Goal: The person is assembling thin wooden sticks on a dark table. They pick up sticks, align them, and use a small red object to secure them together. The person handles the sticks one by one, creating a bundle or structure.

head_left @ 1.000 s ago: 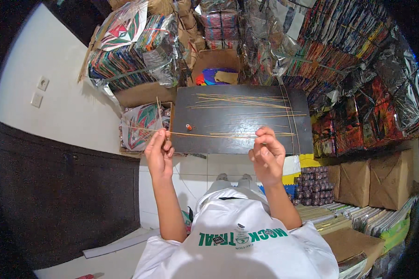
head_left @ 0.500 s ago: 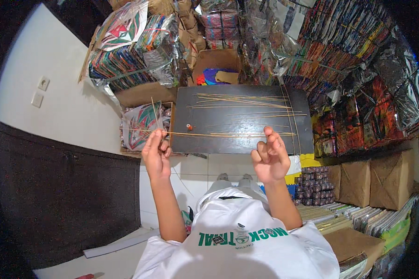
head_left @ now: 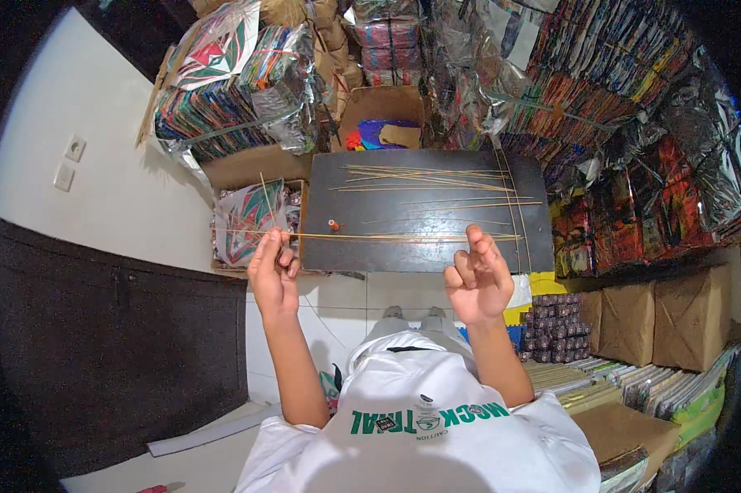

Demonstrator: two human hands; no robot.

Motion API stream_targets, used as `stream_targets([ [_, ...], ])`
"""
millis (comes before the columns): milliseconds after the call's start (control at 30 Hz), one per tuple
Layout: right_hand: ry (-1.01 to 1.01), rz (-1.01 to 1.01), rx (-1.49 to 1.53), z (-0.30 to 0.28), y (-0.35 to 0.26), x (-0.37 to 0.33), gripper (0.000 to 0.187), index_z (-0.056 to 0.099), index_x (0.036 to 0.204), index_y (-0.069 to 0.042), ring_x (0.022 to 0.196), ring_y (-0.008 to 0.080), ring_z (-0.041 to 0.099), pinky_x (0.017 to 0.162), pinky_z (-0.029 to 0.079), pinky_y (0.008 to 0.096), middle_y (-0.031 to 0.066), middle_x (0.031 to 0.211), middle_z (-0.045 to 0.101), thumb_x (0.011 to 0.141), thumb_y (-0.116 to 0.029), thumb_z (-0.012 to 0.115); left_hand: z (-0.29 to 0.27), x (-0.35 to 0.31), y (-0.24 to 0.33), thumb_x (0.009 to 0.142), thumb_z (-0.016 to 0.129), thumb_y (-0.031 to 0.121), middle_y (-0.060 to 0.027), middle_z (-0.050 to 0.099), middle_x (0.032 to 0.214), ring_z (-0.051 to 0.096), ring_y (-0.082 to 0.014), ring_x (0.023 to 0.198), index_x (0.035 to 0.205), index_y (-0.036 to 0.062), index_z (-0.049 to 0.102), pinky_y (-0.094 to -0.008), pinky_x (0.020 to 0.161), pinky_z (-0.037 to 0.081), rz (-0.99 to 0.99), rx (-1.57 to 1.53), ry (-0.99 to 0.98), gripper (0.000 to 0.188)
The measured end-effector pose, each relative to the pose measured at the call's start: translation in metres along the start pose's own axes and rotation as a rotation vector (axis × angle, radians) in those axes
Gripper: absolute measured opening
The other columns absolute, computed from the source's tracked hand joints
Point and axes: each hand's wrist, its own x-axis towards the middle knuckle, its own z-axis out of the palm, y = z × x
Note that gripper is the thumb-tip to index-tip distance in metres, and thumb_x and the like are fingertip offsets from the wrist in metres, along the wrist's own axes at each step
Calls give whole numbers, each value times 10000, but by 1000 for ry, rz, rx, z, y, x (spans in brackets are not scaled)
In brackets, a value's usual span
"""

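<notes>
Over the desk (head_left: 327, 174), sticks (head_left: 346, 237) are pinched by left fingers (head_left: 273, 240), grip by right fingers (head_left: 475, 238) unclear; snapping is risked by overbending.

Left fingers (head_left: 269, 249) shifted slightly left; thin upright stick (head_left: 268, 199) leans further left.

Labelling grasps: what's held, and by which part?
Left hand: long sticks, pinched toward their left ends. Right hand: can't tell if it holds any.

Plastic-wrapped bundles (head_left: 230, 107) and brown parcels (head_left: 691, 316) suggest a storeroom.
</notes>
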Motion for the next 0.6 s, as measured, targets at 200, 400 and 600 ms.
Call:
stream_targets([
  [200, 20, 48, -6, -4, 1, 2, 135, 627, 1001, -65, 529, 67, 298, 516, 252, 252, -7, 1220, 545, 987, -148, 521, 0, 2, 0, 972, 651, 140, -32, 662, 946, 473, -47, 633, 1093, 36, 632, -206, 500, 353, -20, 3, -17, 161],
  [400, 88, 135, -27, -4, 11, 6, 125, 627, 986, -47, 534, 62, 324, 513, 271, 247, 21, 1236, 552, 966, -152, 560, 7, 3, 0, 970, 649, 140, -30, 670, 945, 461, -42, 619, 1103, 27, 643, -204, 491, 350, -112, 45, -76, 175],
  [600, 65, 205, -247, -17, 26, 22, 124, 671, 972, -23, 567, 41, 363, 514, 302, 224, 12, 1173, 555, 929, -137, 649, 30, -4, -9, 978, 642, 157, -13, 684, 953, 478, -29, 615, 1153, 23, 633, -187, 478, 369, -202, 87, -194, 221],
])
